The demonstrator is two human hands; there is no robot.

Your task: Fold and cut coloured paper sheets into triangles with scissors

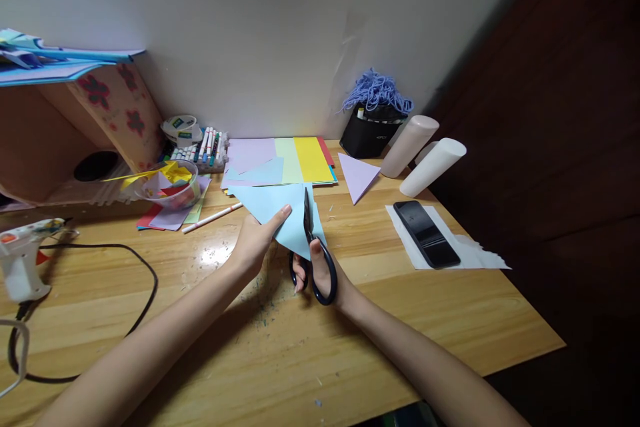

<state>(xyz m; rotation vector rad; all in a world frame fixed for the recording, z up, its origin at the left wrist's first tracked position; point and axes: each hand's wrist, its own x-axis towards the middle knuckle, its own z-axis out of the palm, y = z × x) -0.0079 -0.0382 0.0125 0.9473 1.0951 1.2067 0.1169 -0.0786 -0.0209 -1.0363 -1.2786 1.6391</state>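
A light blue sheet of paper (273, 207) with a pointed left corner is pinched in my left hand (260, 237), thumb lying on top and the other fingers hidden beneath. My right hand (323, 273) grips black-handled scissors (309, 213), thumb through one loop and fingers in the other. The blades point away from me and lie across the paper near its right edge, with a narrow strip of paper to their right. Behind the paper lies a stack of coloured sheets (287, 160) in lilac, pale green, yellow and red.
To the right are a lilac paper triangle (359, 175), white rolls (433, 168), a phone (426, 233) on white paper and a black holder (371, 137) with blue yarn. Leftward stand a bowl of paper scraps (173, 197), markers (213, 147), a pen (213, 218) and a corded glue gun (25, 260).
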